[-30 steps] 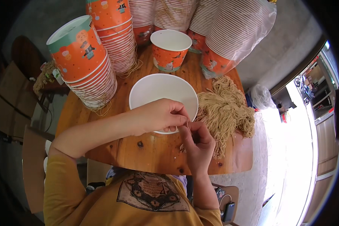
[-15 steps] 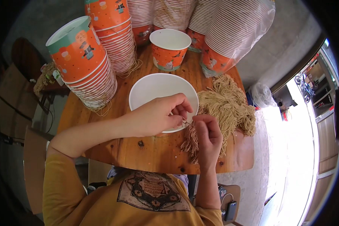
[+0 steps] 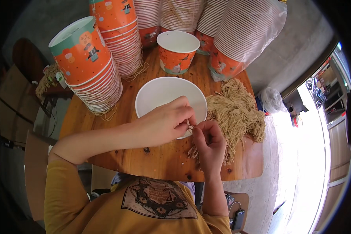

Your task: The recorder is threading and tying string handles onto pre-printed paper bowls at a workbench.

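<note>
A white-lined paper bucket (image 3: 154, 95) stands near the front of the wooden table, its open mouth facing up. My left hand (image 3: 163, 121) reaches across its near rim with fingers pinched on a thin pale string (image 3: 190, 127). At the bucket's right front edge, my right hand (image 3: 211, 144) pinches the same string, its fingertips almost touching the left ones. Exactly how the string is looped between the fingers is hidden. Just to the right lies a loose bundle of tan strings (image 3: 236, 113), partly behind my right hand.
Nested orange buckets (image 3: 87, 58) with strings on them stand at the left, another stack (image 3: 119, 39) behind. A single orange bucket (image 3: 177, 58) sits at the back middle. Plastic-wrapped bucket stacks (image 3: 241, 35) fill the far side. The wooden table (image 3: 124, 156) has a rounded front edge.
My right hand has shifted slightly left and turned inward, bringing its fingertips closer to my left hand's. My left fingers have drawn in more tightly.
</note>
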`<control>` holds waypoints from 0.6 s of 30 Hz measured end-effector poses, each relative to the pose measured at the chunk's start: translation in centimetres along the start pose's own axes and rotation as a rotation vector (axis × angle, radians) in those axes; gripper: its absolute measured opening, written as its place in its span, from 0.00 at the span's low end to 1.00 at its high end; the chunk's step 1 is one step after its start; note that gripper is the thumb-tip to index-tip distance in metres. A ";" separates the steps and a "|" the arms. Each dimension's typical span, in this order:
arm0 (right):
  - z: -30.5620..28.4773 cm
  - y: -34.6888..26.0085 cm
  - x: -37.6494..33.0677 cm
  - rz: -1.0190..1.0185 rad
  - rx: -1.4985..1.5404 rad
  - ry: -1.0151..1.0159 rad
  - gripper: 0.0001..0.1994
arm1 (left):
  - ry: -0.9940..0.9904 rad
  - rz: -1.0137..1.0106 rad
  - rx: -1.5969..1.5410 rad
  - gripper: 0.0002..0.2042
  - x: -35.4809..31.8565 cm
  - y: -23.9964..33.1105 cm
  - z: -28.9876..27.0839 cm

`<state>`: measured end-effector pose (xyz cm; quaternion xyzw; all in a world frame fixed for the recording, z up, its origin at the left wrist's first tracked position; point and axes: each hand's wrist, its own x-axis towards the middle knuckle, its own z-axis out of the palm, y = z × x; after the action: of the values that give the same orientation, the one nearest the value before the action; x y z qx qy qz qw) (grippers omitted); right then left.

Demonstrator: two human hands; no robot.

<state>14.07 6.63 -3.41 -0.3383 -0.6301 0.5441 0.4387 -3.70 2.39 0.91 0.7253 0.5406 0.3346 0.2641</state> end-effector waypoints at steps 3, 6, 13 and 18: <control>0.3 0.4 -0.1 -0.023 -0.030 0.006 0.03 | 0.037 0.048 0.056 0.05 -0.1 0.1 0.2; 0.4 -0.1 -0.4 -0.075 -0.193 0.021 0.04 | 0.083 0.047 0.121 0.05 -0.1 0.4 0.2; 1.0 0.0 -0.7 -0.302 -0.479 0.095 0.06 | 0.104 -0.114 -0.185 0.04 0.0 0.4 0.6; 1.0 0.2 -0.7 -0.287 -0.393 0.124 0.05 | 0.120 -0.088 -0.121 0.04 -0.1 0.3 0.4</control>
<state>13.42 5.70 -3.74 -0.3571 -0.7372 0.3214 0.4751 -3.24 2.21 0.84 0.6624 0.5654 0.3976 0.2890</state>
